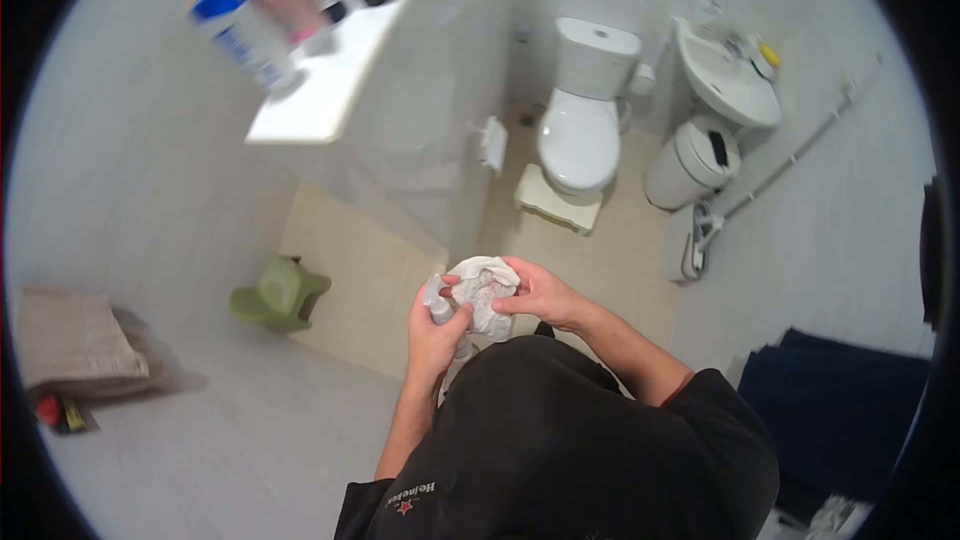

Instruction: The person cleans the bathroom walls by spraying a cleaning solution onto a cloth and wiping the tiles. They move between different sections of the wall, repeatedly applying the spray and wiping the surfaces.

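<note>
My left hand [432,338] is closed round a small pale bottle with a clear pump or spray top [438,300]. Its thumb also presses the near side of a crumpled white cloth [484,292] with faint pinkish marks. On the other side, my right hand [538,297] grips the same cloth, thumb on top and fingers behind. Bottle and cloth are held close together in front of my body. The bottle's lower part is mostly hidden by my hand, and its label cannot be read.
A green stool [280,294] stands at left below a shelf [345,70] of bottles. Ahead are a toilet [580,135], a cream step stool [556,202], a bin [690,168] and a sink [735,90]. A dark blue towel [830,405] hangs at right.
</note>
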A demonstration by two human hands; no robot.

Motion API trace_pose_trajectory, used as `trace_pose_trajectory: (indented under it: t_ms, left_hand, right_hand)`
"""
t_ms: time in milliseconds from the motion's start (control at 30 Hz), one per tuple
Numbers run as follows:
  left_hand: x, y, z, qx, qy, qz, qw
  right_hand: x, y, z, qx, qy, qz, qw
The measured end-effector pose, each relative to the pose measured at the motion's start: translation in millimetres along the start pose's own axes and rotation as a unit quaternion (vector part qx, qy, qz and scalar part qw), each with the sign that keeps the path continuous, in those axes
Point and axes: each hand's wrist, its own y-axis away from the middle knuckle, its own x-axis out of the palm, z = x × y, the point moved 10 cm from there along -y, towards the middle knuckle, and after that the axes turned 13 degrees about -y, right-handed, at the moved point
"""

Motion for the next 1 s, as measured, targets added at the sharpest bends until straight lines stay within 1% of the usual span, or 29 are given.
trace_pose_trajectory:
  t_ms: [33,167,200,233,267,300,333,367,433,467,500,533,567,600,633,667,700,733,767,800,867,900,933,1000]
  left_hand:
    - [21.8,1.4,-4.6,-0.003,0.029,0.019,0.999]
    - [104.7,3.6,-30.5,-0.002,0.042,0.116,0.992]
    - [112.0,7.9,-47.1,0.079,-0.029,0.091,0.992]
    - [121.9,12.1,-70.1,0.162,-0.096,0.065,0.980]
    - [130.4,11.2,-82.8,0.169,-0.098,0.080,0.977]
    - [146.3,38.6,-148.0,0.386,-0.154,0.112,0.903]
    - [161.2,82.2,-193.5,0.579,-0.196,0.135,0.780]
    - [167.3,91.0,-216.4,0.602,-0.168,0.135,0.769]
    - [180.6,69.8,-214.4,0.532,-0.119,0.164,0.823]
    - [190.3,64.1,-212.2,0.539,-0.118,0.167,0.817]
    - [202.4,43.1,-202.5,0.473,-0.089,0.184,0.857]
    - [213.6,24.0,-194.5,0.403,-0.060,0.201,0.891]
    - [222.0,20.6,-196.7,0.412,-0.060,0.205,0.885]
    - [226.1,8.2,-186.5,0.334,-0.016,0.212,0.918]
    - [230.2,-2.3,-172.3,0.247,0.028,0.217,0.944]
    - [237.7,-11.5,-162.9,0.195,0.042,0.222,0.954]
    - [243.0,-18.7,-160.3,0.193,0.046,0.225,0.954]
    - [251.1,-27.7,-152.7,0.165,0.059,0.240,0.955]
    - [257.8,-36.1,-147.2,0.137,0.071,0.253,0.955]
    - [261.3,-44.0,-148.7,0.136,0.078,0.253,0.955]
    - [275.1,-57.7,-148.0,0.103,0.074,0.292,0.948]
    - [278.4,-66.5,-152.1,0.104,0.082,0.288,0.948]
    - [285.5,-72.3,-155.0,0.099,0.086,0.309,0.942]
    - [294.7,-87.4,-158.5,0.097,0.089,0.346,0.929]
  right_hand:
    - [-13.6,15.8,5.9,-0.021,-0.029,0.004,0.999]
    - [-71.2,78.5,39.0,-0.082,-0.069,-0.072,0.992]
    - [-80.1,99.8,56.2,-0.126,-0.018,-0.115,0.985]
    - [-83.6,121.7,78.8,-0.168,0.034,-0.159,0.972]
    - [-81.5,143.5,97.7,-0.179,0.031,-0.171,0.968]
    - [-46.8,182.8,154.3,-0.344,0.152,-0.102,0.921]
    - [-9.3,223.1,185.5,-0.486,0.270,-0.030,0.831]
    - [-10.2,233.9,193.5,-0.487,0.270,-0.039,0.830]
    - [-17.4,256.5,215.5,-0.538,0.286,-0.082,0.789]
    - [-34.8,250.4,216.0,-0.537,0.266,-0.110,0.793]
    - [-42.3,252.6,215.6,-0.545,0.268,-0.112,0.786]
    - [-51.9,253.9,213.7,-0.533,0.293,-0.142,0.781]
    - [-60.9,255.2,214.2,-0.518,0.318,-0.172,0.775]
    - [-61.1,259.5,216.6,-0.523,0.348,-0.181,0.757]
    - [-66.9,262.4,217.9,-0.523,0.347,-0.186,0.756]
    - [-70.4,265.4,218.7,-0.511,0.408,-0.222,0.724]
    - [-73.5,266.6,221.6,-0.495,0.469,-0.255,0.686]
    - [-77.9,265.5,226.0,-0.491,0.474,-0.255,0.685]
    - [-80.4,262.5,230.4,-0.479,0.504,-0.268,0.667]
    - [-82.2,257.6,235.2,-0.466,0.533,-0.278,0.649]
    - [-85.5,242.0,244.2,-0.455,0.543,-0.268,0.652]
    - [-87.5,232.3,249.2,-0.447,0.550,-0.259,0.656]
    - [-89.1,223.0,253.8,-0.444,0.556,-0.252,0.656]
    - [-92.4,198.9,262.0,-0.434,0.557,-0.223,0.672]
